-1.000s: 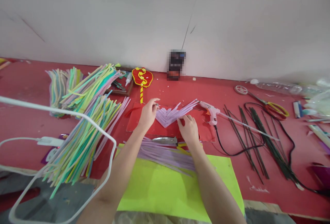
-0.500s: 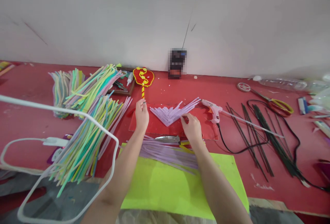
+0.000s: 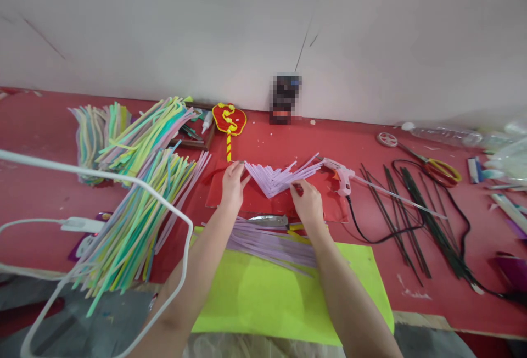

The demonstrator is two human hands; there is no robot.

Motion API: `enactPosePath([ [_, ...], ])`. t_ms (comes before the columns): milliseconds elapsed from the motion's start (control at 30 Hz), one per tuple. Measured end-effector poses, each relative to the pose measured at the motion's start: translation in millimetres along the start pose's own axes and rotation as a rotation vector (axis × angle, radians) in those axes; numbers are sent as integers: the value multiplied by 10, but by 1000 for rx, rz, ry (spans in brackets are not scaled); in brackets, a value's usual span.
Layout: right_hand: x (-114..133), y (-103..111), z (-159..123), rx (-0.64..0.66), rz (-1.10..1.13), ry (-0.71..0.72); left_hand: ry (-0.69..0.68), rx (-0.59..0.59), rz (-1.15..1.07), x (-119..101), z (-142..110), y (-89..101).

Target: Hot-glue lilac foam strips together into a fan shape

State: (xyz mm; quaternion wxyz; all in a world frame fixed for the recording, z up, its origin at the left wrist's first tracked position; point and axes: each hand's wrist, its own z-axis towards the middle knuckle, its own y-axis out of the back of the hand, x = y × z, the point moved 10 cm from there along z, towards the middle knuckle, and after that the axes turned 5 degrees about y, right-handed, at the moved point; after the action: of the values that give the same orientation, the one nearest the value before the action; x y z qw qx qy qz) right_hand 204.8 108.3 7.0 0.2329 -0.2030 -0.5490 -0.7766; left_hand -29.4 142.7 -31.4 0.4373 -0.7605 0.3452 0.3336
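Observation:
A V-shaped piece woven from lavender pipe cleaners [image 3: 270,181] lies on a red mat [image 3: 255,203], its point toward me and loose stems fanning out at the upper right. My left hand [image 3: 233,186] is at its left corner, thumb and forefinger closing on the stem ends there. On the lower right edge, my right hand [image 3: 307,201] pinches the piece; those fingertips are partly hidden. Loose lavender pipe cleaners [image 3: 272,248] lie between my forearms on a lime-green sheet [image 3: 267,297]. Metal-jawed pliers [image 3: 269,220] with yellow handles rest just beyond them.
A pink hot glue gun [image 3: 340,174] with a glue stick and black cord lies right of the mat. Dark green stems [image 3: 432,215] and scissors [image 3: 442,171] are further right. Multicoloured pipe cleaners [image 3: 135,226], a white metal frame [image 3: 160,199] and a red-and-yellow fan-shaped craft [image 3: 229,120] stand left.
My left hand has moved right and slightly down, from beside the yellow-striped handle to the woven piece's left corner. The right hand stays at the right edge. The view has shifted slightly.

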Motion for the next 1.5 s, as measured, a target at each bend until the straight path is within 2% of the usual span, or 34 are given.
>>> enactPosePath([
  [167,-12,-1,-3,-3,16,-5,128,133,89,252,-26,-159],
  [267,-45,20,-13,-23,47,-37,140,144,141,311,-21,-154],
  [400,-99,57,-30,-59,116,-106,152,115,121,285,20,-84],
  [633,-83,93,-23,-90,263,-152,127,134,93,91,17,-72],
  [767,-74,72,-16,-74,357,-182,107,124,63,-1,-5,-46],
  [933,-20,-67,-12,21,550,-219,77,142,12,-54,-34,-99],
  [1067,-32,-147,-12,49,726,-295,68,206,35,-21,-77,-218],
  [1200,-75,-106,11,-26,844,-296,83,263,53,60,-116,-315],
  [1500,-50,-129,8,-19,906,-320,122,207,-34,242,-165,-358],
])
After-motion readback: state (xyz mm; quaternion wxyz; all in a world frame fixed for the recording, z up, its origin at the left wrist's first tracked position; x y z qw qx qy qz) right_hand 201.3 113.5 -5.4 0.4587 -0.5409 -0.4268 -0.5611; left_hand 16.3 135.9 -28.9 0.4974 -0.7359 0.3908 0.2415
